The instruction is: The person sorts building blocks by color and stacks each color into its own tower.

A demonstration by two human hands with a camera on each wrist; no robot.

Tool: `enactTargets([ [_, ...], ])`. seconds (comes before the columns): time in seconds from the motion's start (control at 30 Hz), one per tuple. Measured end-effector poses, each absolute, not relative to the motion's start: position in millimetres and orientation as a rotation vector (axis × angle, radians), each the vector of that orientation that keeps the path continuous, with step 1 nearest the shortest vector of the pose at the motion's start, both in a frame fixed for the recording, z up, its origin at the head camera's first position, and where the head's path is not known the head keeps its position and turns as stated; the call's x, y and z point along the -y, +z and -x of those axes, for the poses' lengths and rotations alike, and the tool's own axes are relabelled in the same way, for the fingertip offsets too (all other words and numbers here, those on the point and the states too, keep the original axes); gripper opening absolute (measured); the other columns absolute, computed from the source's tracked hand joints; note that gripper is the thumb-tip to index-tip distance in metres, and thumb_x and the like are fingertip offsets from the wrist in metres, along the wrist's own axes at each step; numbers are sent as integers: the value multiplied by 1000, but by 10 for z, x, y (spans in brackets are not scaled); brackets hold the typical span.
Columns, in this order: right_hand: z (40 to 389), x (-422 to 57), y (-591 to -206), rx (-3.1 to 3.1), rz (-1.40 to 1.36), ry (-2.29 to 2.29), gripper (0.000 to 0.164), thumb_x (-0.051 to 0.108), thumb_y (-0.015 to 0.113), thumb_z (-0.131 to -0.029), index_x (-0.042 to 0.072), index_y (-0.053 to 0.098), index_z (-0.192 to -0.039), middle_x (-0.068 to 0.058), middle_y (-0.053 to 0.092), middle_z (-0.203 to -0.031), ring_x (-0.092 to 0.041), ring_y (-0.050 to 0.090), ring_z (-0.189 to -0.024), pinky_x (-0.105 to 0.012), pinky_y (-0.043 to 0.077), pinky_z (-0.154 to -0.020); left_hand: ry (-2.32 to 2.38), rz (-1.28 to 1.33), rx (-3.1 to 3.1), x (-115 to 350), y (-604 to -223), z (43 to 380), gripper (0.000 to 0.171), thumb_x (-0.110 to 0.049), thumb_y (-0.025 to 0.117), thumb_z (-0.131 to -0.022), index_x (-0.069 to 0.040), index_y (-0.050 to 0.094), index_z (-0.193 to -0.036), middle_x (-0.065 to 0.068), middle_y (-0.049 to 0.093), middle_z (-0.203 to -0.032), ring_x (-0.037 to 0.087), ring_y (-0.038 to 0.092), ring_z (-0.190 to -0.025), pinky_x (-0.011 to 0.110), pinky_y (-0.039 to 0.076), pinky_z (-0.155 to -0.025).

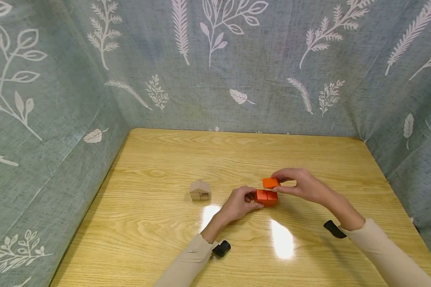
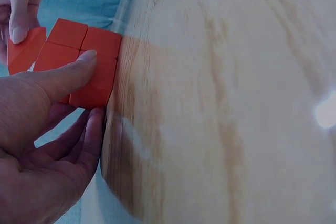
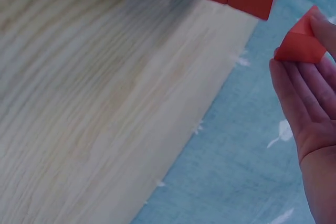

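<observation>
Several red cubes [image 1: 267,199] are stacked two by two on the table, their edges flush in the left wrist view. My left hand [image 1: 238,204] grips this stack from the left, its thumb lying across the face of the cubes [image 2: 102,80]. Just above the stack, my right hand [image 1: 301,185] pinches an orange-red triangular block [image 1: 270,183] between thumb and fingers. In the right wrist view the triangular block [image 3: 303,45] is held apart from the cubes, its sloped side showing. The left hand hides part of the stack.
A small house of plain wooden blocks [image 1: 200,190], with a letter R on one face, stands left of the left hand. Leaf-patterned curtains [image 1: 237,79] border the back and sides of the wooden table [image 1: 154,159].
</observation>
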State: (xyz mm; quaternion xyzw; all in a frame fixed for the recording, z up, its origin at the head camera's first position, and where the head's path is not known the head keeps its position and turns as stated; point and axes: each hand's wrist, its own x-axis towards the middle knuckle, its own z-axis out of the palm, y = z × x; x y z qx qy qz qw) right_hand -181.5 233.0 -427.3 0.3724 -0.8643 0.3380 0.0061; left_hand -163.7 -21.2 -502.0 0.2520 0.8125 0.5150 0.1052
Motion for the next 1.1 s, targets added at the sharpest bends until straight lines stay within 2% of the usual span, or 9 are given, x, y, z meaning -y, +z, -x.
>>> enactTargets([
  [0.27, 1712, -2257, -4300, 2679, -1267, 995, 33, 5, 84, -85, 3, 73, -117, -6, 75, -110, -18, 73, -93, -44, 61, -77, 1514, -738, -2382, 211, -5045, 1643, 33, -12, 85, -87, -3, 74, -117, 5, 68, -101, 17, 65, -89, 19, 51, -75],
  [0.5, 1669, -2209, -4291, 2746, -1292, 927, 31, 6, 81, -89, 2, 71, -118, -8, 74, -111, -21, 72, -96, -44, 61, -78, 1516, -761, -2384, 216, -5033, 1645, 32, -11, 84, -87, -2, 74, -116, 7, 69, -101, 20, 66, -90, 19, 51, -75],
  [1.1, 1678, -2140, -4361, 2650, -1336, 839, 33, 4, 85, -84, 1, 72, -114, -7, 73, -107, -17, 69, -90, -40, 61, -71, 1529, -783, -2391, 213, -5032, 1654, 30, -10, 85, -86, -1, 75, -113, 8, 69, -99, 21, 66, -89, 18, 51, -74],
])
